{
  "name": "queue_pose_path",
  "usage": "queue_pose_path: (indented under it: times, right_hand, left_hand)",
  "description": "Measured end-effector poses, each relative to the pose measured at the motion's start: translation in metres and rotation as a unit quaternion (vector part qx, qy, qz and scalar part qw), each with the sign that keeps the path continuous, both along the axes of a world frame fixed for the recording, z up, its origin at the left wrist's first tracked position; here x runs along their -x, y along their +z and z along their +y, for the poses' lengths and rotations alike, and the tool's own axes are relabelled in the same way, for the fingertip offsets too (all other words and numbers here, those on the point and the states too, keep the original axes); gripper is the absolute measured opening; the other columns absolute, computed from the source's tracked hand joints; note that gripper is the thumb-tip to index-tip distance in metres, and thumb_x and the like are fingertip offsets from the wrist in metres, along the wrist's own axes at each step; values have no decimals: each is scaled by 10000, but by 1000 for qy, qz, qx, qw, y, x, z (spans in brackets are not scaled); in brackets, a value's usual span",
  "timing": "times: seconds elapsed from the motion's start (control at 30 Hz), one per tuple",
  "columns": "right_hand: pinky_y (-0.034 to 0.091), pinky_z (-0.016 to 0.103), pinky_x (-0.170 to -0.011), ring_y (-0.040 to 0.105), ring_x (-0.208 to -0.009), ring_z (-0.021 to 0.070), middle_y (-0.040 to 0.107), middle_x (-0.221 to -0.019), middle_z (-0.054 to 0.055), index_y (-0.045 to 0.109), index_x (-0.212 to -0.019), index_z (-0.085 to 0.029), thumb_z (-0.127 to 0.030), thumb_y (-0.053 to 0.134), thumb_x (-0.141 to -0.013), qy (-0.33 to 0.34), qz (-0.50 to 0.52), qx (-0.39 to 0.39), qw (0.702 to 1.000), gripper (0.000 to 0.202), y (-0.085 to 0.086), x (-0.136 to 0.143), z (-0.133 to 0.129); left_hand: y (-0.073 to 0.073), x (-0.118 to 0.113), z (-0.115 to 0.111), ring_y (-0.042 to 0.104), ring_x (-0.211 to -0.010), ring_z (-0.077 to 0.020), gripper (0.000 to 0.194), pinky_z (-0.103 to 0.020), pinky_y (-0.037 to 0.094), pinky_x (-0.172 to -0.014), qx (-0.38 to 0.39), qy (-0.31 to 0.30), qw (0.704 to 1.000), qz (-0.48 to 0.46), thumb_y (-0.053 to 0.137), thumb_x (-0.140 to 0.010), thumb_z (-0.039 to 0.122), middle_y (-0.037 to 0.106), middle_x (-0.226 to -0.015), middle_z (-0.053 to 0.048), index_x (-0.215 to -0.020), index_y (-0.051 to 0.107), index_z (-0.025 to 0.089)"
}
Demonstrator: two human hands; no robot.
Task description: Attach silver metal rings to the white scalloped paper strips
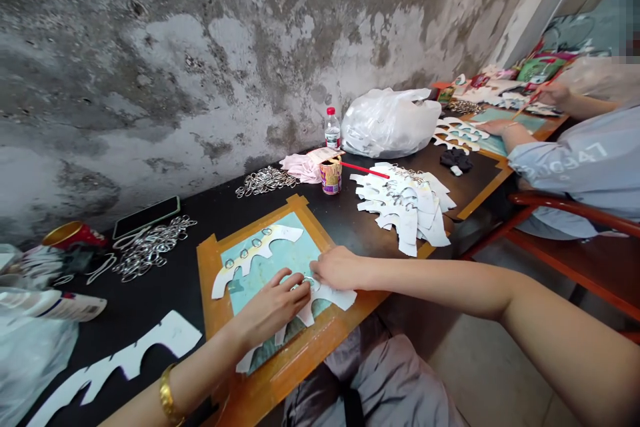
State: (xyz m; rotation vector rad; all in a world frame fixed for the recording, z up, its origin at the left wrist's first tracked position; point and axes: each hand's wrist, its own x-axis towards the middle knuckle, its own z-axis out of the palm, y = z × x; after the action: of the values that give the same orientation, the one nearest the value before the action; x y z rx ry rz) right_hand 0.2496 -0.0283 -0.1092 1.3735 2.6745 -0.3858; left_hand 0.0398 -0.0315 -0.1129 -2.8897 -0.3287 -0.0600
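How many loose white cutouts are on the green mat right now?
2: one cutout at the mat's far-left, untouched; one cutout under both hands, left and right. Hands may hide more.

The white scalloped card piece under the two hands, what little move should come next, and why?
Probably press the small metal ring down onto the white scalloped card piece. The right hand and left hand pinch together at the ring on the blue-green mat. The other white card strip beside it already carries a row of rings, so this one looks partway done.
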Motion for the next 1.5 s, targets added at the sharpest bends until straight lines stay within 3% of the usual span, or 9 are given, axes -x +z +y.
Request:
queue_pose_path:
  times: [0.23, 0.37, 0.5, 0.6, 0.73, 0.87, 1.0, 1.2, 1.5]
  right_hand:
    - [401, 310, -796, 631, -928, 206, 689, -969, 56, 570, -1085, -204, -327, 485, -972, -7, 90, -70, 994, 187, -15, -8, -7]
    - [387, 311, -819, 595, -935, 202, 658, -958, 63, 595, -1006, -174, -272, 540, -946, 3, 187, -97, 978, 128, -26, -8, -7]
    - [396, 293, -819, 580, -888, 180, 648, -920, 46, 575, -1005, -159, -241, 547, -942, 13, 212, -86, 973, 107, -32, -10, -4]
    - [396, 287, -839, 556, -914, 177, 638, -944, 59, 578, -1009, -154, -219, 506, -961, 58, 212, -80, 972, 108, -35, -11, -2]
    - [396, 270, -859, 526, -977, 176, 624, -998, 96, 587, -1033, -133, -166, 440, -983, 173, 187, -70, 964, 159, -34, -13, 4]
    - [413, 269, -784, 545, -886, 181, 617, -913, 88, 584, -1055, -130, -179, 423, -989, 206, 163, -63, 963, 180, -30, -19, 13]
    - [408, 272, -743, 555, -850, 185, 616, -877, 79, 583, -1109, -157, -154, 355, -999, 234, 117, -85, 961, 253, -23, -28, 13]
    - [379, 312, -882, 550, -938, 204, 627, -929, 98, 588, -1122, -143, -279, 441, -986, 215, 137, -114, 960, 242, -16, -34, 1]
    - [343, 309, -846, 515, -932, 203, 657, -855, 77, 652, -975, -161, -340, 433, -996, 214, 133, -121, 960, 284, -28, -27, 4]
  left_hand:
    - [4, 5, -1, 526, -980, -226, 171, -369, 314, -849, 33, -28, 998, 40, 482, -909, 114, 637, -1116, -58, -957, 636, 169]
    - [6, 2, -5, 533, -1000, -243, 188, -359, 343, -827, 93, 11, 995, 39, 554, -824, 115, 642, -1097, -83, -992, 620, 166]
    - [10, 0, -10, 526, -1046, -243, 267, -365, 353, -862, 166, 63, 984, 4, 518, -786, 71, 639, -1096, -70, -1016, 589, 186]
    - [12, -1, -14, 527, -1028, -252, 229, -383, 358, -859, 203, 96, 974, -16, 489, -782, 66, 642, -1008, -67, -960, 563, 190]
    - [7, -4, -20, 545, -953, -233, 201, -383, 374, -822, 245, 159, 953, -78, 453, -821, 80, 628, -924, -47, -964, 525, 200]
    - [-9, -12, -24, 570, -897, -225, 102, -384, 381, -787, 230, 223, 935, -150, 442, -931, 192, 649, -885, -34, -942, 541, 212]
    - [-20, -16, -28, 579, -859, -227, 138, -382, 376, -756, 210, 251, 929, -174, 461, -952, 243, 651, -826, -41, -891, 580, 207]
    - [-20, -16, -31, 580, -842, -210, 194, -369, 359, -741, 186, 245, 934, -182, 446, -968, 218, 663, -795, -31, -924, 635, 226]
    - [-22, -20, -29, 584, -776, -196, 225, -358, 360, -726, 134, 258, 940, -177, 448, -960, 223, 633, -727, -27, -810, 613, 195]
